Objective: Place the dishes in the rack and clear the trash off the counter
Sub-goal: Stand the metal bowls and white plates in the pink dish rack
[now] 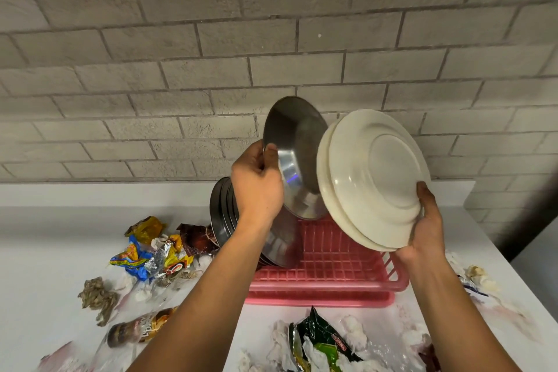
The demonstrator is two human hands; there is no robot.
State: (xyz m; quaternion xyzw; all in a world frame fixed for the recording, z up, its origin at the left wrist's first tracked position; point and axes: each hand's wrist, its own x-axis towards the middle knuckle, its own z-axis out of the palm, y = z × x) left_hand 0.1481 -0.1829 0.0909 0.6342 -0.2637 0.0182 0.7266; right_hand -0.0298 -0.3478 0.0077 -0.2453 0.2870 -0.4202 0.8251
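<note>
The left hand (256, 187) pinches the steel plate (296, 142) by its rim, holding it on edge above the pink rack's (317, 282) left half; the right hand (425, 229) grips the white plates (374, 178) above its right end.

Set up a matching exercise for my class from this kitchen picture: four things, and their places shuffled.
1. steel plate
2. white plates
3. pink rack
4. green wrapper

A. on the counter, below the raised dishes
B. in the right hand
C. near the counter's front edge, before the rack
D. in the left hand

Pairs: 1-D, 2-B, 3-A, 4-C
</note>
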